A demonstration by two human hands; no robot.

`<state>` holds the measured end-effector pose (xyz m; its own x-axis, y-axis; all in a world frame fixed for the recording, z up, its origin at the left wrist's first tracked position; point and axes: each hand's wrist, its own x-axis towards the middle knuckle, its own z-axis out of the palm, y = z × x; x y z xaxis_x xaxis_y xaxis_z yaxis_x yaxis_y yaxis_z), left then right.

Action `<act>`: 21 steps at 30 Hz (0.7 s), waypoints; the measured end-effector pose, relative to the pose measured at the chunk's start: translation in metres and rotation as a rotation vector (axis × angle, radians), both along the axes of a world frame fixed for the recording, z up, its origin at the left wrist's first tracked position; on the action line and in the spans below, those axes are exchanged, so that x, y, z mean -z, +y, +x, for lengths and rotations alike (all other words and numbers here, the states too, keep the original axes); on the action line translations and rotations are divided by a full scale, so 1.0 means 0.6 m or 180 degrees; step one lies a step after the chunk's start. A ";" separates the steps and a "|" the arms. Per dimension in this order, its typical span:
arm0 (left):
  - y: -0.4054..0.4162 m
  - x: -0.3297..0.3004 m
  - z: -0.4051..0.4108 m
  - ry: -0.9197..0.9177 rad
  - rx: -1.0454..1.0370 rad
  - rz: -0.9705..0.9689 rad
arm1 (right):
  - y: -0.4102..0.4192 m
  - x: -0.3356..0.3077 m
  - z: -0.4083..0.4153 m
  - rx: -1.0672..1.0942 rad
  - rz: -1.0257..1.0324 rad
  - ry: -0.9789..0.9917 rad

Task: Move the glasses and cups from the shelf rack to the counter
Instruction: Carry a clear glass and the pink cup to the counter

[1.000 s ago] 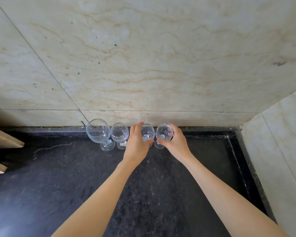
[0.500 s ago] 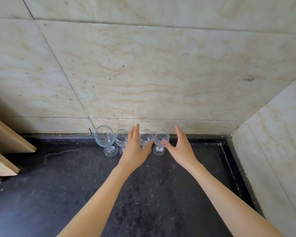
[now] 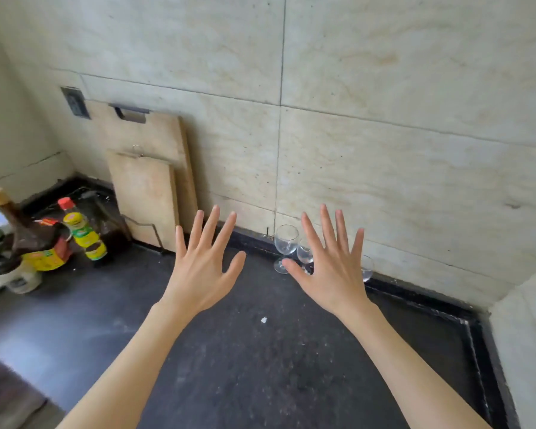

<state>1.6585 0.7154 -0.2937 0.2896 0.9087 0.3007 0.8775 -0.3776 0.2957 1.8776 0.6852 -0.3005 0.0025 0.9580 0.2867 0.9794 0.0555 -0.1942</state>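
Clear glass stands untouched at the back of the counter as both hands hang above it with fingers spread and nothing in them. The left hand (image 3: 200, 270) hovers over bare dark stone; the right hand (image 3: 331, 267) hovers in front of the row of wine glasses, hiding most of it. A second ago each hand was wrapped round a glass at the wall; half a second ago the fingers had already let go. Now both have pulled back and the view has swung left. The tallest wine glass (image 3: 286, 246) stands upright near the wall, a second glass (image 3: 304, 254) just beside it, and the rim of another (image 3: 366, 267) shows past the little finger. All rest on the black counter (image 3: 260, 366). That suggests this pair is delivered and the hands are free for another trip; the shelf rack is not in view. To the left lean two wooden cutting boards (image 3: 149, 181), with sauce bottles (image 3: 81, 230) beyond.
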 end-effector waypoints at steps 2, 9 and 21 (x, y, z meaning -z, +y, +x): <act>-0.059 -0.003 -0.052 0.0046 -0.0382 -0.0021 | -0.015 0.002 -0.051 -0.0322 -0.0079 -0.0032; -0.276 -0.054 -0.284 0.0310 -0.1556 0.0229 | -0.094 -0.037 -0.304 -0.1509 0.0078 -0.0116; -0.792 -0.061 -0.668 0.0308 -0.3650 0.0272 | -0.434 -0.112 -0.816 -0.3577 0.0601 -0.0011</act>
<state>1.2579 0.2399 -0.2568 -0.6679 0.6304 0.3956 0.7354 0.6408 0.2204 1.3877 0.4245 -0.2332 -0.8309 0.3592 0.4250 0.3575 0.9299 -0.0868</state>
